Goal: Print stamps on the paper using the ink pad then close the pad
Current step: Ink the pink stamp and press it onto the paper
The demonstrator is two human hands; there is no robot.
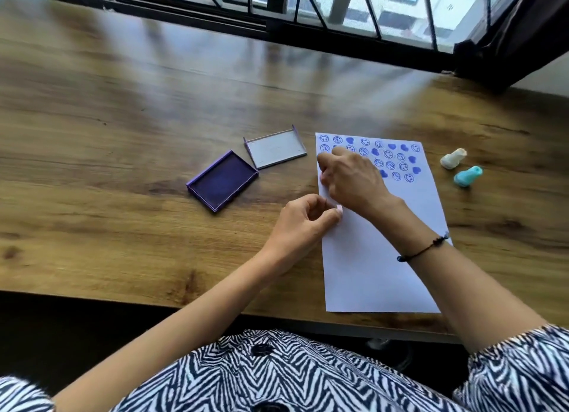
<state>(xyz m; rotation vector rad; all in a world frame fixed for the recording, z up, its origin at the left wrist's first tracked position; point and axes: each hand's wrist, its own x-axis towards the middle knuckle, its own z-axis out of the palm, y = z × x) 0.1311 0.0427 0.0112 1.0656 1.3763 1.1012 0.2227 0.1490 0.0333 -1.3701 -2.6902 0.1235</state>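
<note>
The paper (pixel 378 257) lies flat on the wooden counter (pixel 123 119), its top rows filled with blue smileys and hearts. My right hand (pixel 351 177) presses down there; its grip looks curled on a stamp, though I cannot tell. My left hand (pixel 303 217) pinches the sheet's edge, fingers together. I should press straight down. The ink pad (pixel 222 180) sits open beside its grey lid (pixel 275 148).

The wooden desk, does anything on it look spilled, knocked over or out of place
Nothing is spilled. Two small stamps, one white and one teal, lie tipped on their sides right of the white paper. The grey lid sits loose behind the open purple ink pad, as expected mid-task.
</note>
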